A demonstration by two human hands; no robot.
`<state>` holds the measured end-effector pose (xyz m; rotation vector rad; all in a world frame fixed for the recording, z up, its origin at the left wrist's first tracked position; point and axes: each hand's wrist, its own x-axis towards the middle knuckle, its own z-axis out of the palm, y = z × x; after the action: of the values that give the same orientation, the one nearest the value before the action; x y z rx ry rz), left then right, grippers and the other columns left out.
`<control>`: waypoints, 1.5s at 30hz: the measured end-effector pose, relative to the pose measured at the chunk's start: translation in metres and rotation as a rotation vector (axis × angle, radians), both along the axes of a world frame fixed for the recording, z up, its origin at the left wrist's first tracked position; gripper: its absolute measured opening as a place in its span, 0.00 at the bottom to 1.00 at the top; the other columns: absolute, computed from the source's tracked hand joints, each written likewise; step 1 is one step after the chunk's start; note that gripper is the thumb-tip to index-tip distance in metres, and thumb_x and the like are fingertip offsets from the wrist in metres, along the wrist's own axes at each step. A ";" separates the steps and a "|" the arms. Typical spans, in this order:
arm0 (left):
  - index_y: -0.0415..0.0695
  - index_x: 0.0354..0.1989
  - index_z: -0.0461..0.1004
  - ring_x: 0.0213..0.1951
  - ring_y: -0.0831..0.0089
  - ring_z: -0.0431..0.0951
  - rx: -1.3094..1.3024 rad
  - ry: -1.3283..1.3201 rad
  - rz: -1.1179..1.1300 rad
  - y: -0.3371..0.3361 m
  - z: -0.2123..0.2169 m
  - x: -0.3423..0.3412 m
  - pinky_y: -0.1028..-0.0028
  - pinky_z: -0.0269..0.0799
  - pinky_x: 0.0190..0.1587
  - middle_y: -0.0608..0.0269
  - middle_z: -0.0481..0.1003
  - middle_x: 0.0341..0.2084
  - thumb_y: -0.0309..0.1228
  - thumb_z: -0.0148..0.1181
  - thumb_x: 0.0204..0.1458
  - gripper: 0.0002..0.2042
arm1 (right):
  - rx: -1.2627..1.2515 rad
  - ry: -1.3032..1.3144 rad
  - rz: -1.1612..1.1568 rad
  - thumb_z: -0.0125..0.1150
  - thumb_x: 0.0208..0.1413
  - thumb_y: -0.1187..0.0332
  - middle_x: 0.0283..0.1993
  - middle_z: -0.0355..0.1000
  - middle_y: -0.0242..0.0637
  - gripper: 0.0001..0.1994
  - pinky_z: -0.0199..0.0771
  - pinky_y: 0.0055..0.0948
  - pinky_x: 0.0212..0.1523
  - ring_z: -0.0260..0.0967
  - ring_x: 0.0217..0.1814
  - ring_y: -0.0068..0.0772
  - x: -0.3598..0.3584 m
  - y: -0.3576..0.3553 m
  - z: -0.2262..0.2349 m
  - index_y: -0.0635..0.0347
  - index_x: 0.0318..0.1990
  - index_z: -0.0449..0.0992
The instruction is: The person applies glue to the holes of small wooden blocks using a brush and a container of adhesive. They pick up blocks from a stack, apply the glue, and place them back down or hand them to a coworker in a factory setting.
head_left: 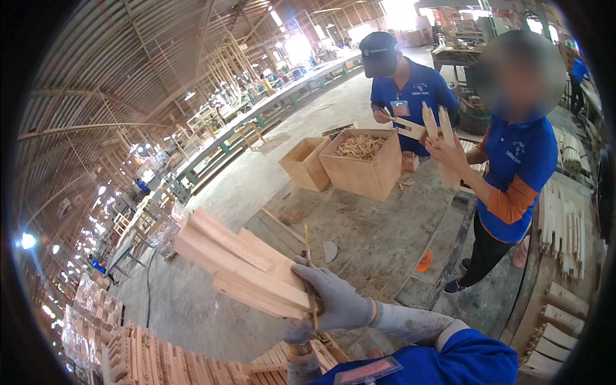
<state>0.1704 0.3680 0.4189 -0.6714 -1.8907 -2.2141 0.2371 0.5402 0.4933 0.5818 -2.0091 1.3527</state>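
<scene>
My right hand (335, 296), in a grey glove, grips the near end of a bundle of light wooden slats (240, 263) that sticks out to the left above the workbench (378, 237). A thin wooden stick (308, 253) stands upright against the glove's fingers. My left hand (296, 335), also gloved, comes up from below and holds the bundle from underneath; its fingers are mostly hidden by the wood.
A wooden box of small pieces (362, 163) and an empty box (303, 163) stand on the bench's far side. Two people in blue shirts work there; one hand (449, 154) holds wooden pieces (437, 125). Stacked wooden parts lie at lower left (160, 359) and right (564, 231).
</scene>
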 end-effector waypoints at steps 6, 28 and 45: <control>0.39 0.63 0.46 0.55 0.54 0.62 0.597 -0.284 -0.461 0.008 -0.027 0.000 0.59 0.65 0.54 0.45 0.57 0.57 0.51 0.51 0.49 0.39 | 0.080 0.047 -0.144 0.57 0.50 0.54 0.55 0.62 0.52 0.34 0.60 0.37 0.54 0.60 0.56 0.49 -0.020 -0.016 -0.035 0.66 0.60 0.55; 0.41 0.55 0.57 0.49 0.58 0.70 0.751 -0.542 0.323 -0.106 -0.112 -0.057 0.62 0.71 0.48 0.52 0.66 0.46 0.47 0.53 0.45 0.31 | -0.086 -0.517 -0.299 0.57 0.54 0.71 0.30 0.73 0.33 0.06 0.67 0.21 0.30 0.68 0.29 0.23 -0.112 0.018 -0.250 0.63 0.36 0.76; 0.46 0.47 0.67 0.48 0.59 0.71 0.869 -0.625 0.202 -0.085 -0.117 -0.076 0.58 0.69 0.51 0.57 0.70 0.44 0.43 0.52 0.46 0.21 | -1.445 -0.841 0.041 0.56 0.55 0.65 0.31 0.72 0.35 0.09 0.71 0.26 0.35 0.70 0.32 0.27 -0.077 0.020 -0.246 0.61 0.38 0.73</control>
<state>0.0941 0.2830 0.3020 0.3685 -0.8525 -2.9133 0.1599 0.5599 0.2471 -0.7096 -0.9002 2.7921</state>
